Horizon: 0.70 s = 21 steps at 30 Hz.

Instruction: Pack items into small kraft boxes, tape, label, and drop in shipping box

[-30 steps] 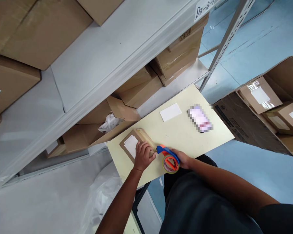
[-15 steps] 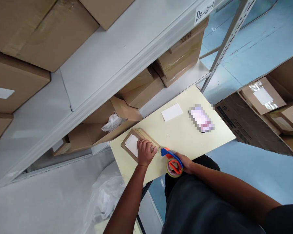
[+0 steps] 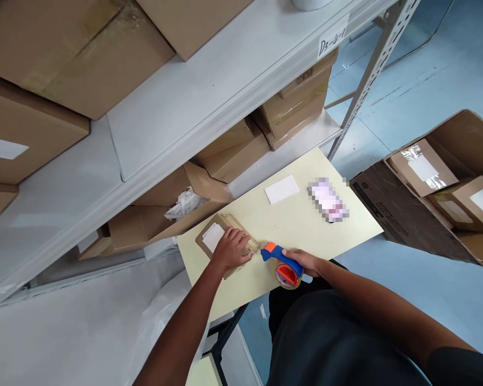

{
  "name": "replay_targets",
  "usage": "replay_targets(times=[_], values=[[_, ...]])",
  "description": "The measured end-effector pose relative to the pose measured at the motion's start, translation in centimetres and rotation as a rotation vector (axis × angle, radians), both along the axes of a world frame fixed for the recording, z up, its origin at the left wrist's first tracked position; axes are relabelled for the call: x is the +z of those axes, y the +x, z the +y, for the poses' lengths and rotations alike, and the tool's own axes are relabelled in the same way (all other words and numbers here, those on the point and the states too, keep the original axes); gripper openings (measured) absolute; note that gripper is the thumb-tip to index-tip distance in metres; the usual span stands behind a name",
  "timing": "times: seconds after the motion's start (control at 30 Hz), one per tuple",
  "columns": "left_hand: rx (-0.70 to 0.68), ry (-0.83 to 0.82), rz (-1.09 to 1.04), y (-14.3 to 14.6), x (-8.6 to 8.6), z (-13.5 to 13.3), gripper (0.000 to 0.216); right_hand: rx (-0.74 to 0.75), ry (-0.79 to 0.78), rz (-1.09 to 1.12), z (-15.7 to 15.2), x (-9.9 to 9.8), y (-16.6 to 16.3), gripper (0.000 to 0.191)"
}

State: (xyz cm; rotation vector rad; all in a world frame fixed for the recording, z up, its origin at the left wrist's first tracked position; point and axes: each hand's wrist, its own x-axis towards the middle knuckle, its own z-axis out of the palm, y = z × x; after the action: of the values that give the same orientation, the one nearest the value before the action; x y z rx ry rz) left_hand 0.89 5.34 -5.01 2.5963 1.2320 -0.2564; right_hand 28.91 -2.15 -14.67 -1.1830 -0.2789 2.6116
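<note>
A small cardboard box (image 3: 222,221) with a white label (image 3: 213,236) lies at the left end of the cream table (image 3: 326,241). My left hand (image 3: 231,249) is over its right side, fingers curled down and gripping it. From the box's near-right edge a short piece of clear tape (image 3: 253,244) sticks out. In my right hand (image 3: 306,261) is a blue and orange tape dispenser (image 3: 284,262), fingers closed round its handle. Its head points at the box, with a gap between them. The tape roll hangs below the handle, over my lap.
A white card (image 3: 282,189) and a pixelated phone-like item (image 3: 328,200) lie on the table. Behind stands a grey shelf (image 3: 177,102) with cartons, one open carton (image 3: 145,217) holding white material. At right, a large open carton (image 3: 378,201) contains boxes.
The tape dispenser has rolled over slightly in my right hand, showing more of its blue handle and orange top. My left hand has shifted a little toward me on the box. The view has tilted slightly.
</note>
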Motion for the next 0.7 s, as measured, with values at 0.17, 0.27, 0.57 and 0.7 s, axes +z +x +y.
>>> replay_targets(times=[0.17,0.27,0.57,0.7], values=[[0.159,0.016,0.024,-0.1,-1.1,0.9,0.027,-0.041,0.000,0.153,1.7,-0.1,-0.3,0.047],[0.250,0.006,0.037,-0.1,-1.3,0.7,0.024,-0.047,0.036,0.167,2.4,-0.3,-0.7,0.042],[0.431,0.057,0.081,-0.4,-1.3,-0.7,0.019,-0.085,-0.087,0.192,3.4,0.4,-1.9,0.036],[0.513,0.077,0.116,-0.4,-1.7,-1.0,0.021,-0.119,-0.023,0.151,4.8,0.2,-2.2,0.042]])
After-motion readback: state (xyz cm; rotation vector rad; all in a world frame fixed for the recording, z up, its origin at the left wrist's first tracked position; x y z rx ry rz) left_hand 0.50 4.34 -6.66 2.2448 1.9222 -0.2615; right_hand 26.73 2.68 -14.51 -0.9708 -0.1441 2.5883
